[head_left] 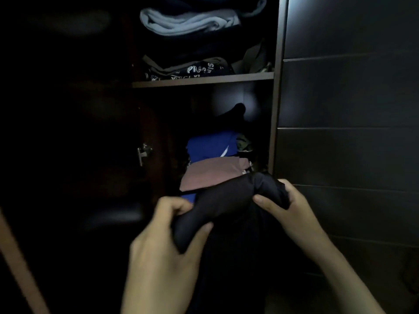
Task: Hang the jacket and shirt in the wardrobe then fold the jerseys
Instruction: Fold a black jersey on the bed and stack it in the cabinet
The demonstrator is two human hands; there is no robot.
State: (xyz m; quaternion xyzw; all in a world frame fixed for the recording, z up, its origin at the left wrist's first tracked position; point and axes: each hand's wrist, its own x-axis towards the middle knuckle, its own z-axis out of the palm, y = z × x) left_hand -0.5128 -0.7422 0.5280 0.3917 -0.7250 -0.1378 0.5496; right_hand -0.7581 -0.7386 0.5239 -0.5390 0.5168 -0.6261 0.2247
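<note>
Garment of dark fabric, rolled into a thick band and held between both hands in front of an open wardrobe; whether it is a jersey, shirt or jacket cannot be told in the dim light. The band runs from the left hand up and rightward to the right hand, and the rest of the cloth hangs down between the forearms into shadow. Behind it, in the lower compartment, lies a stack of folded clothes: a blue piece above a dusty pink piece. A wooden shelf above carries a dark printed garment and a pale blue folded fabric. A metal door hinge shows at left; a dark panelled wardrobe door stands at right. Left fingers and thumb are curled round the lower end of the band; right thumb and fingers are clamped on its upper end.
</note>
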